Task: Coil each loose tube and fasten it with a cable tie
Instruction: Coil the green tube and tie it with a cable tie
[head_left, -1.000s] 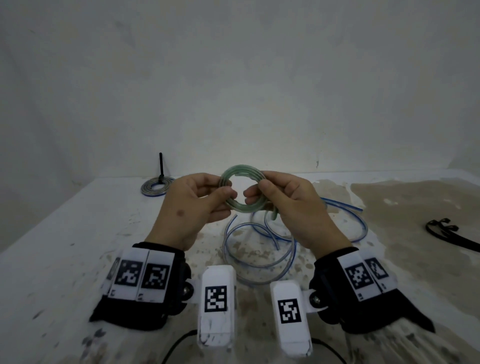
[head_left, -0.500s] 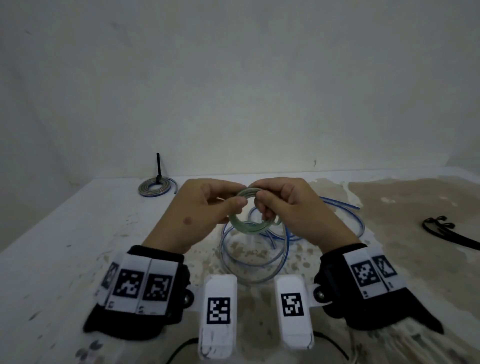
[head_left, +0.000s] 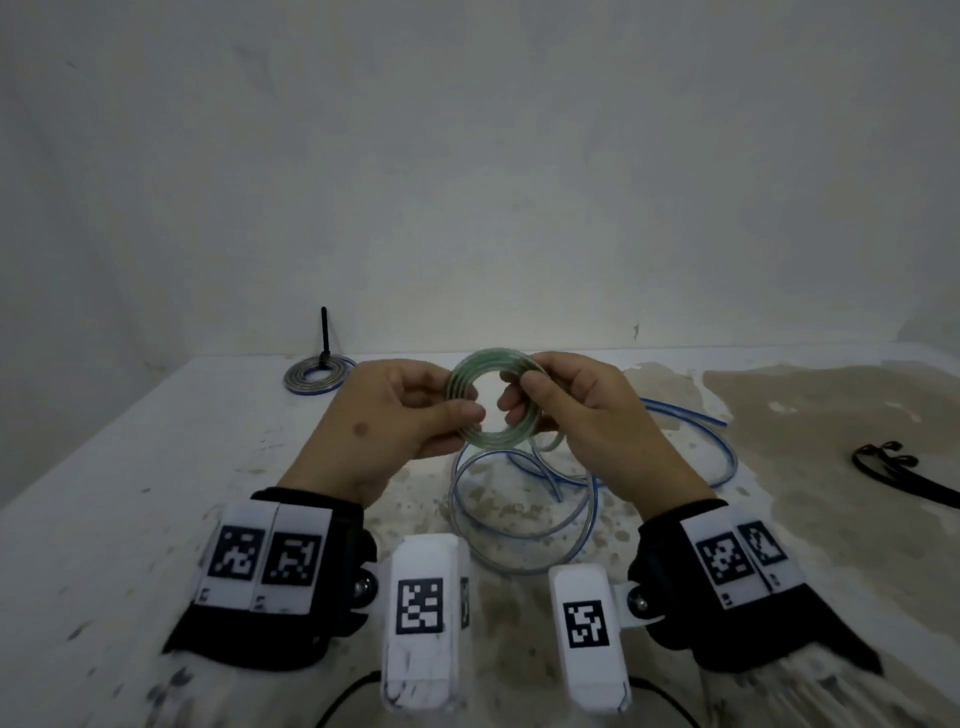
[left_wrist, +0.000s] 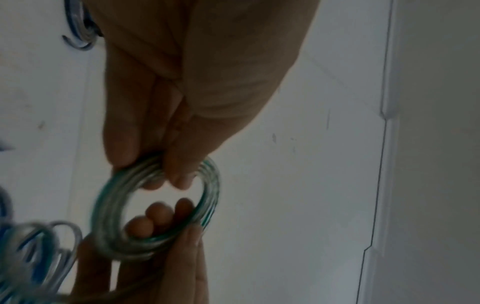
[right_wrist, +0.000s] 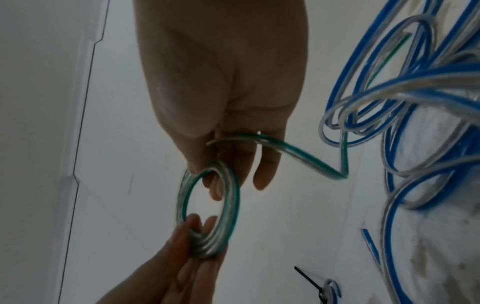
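A clear tube with a green stripe (head_left: 492, 439) is wound into a small coil held upright above the table between both hands. My left hand (head_left: 400, 415) pinches the coil's left side (left_wrist: 135, 170) between thumb and fingers. My right hand (head_left: 571, 410) grips the right side (right_wrist: 228, 176), and a short loose tail (right_wrist: 306, 160) of the green tube runs out past its fingers. Below the hands a loose clear tube with a blue stripe (head_left: 519, 519) lies in wide loops on the table.
A tied blue-striped coil (head_left: 317, 375) with a black cable tie (head_left: 325, 332) standing up lies at the back left. Black cable ties (head_left: 904, 467) lie at the right on the stained white table (head_left: 130, 493). A white wall stands close behind.
The green coil was turned edge-on and lowered half a second ago; now it faces me again and sits higher, with both hands holding its sides.
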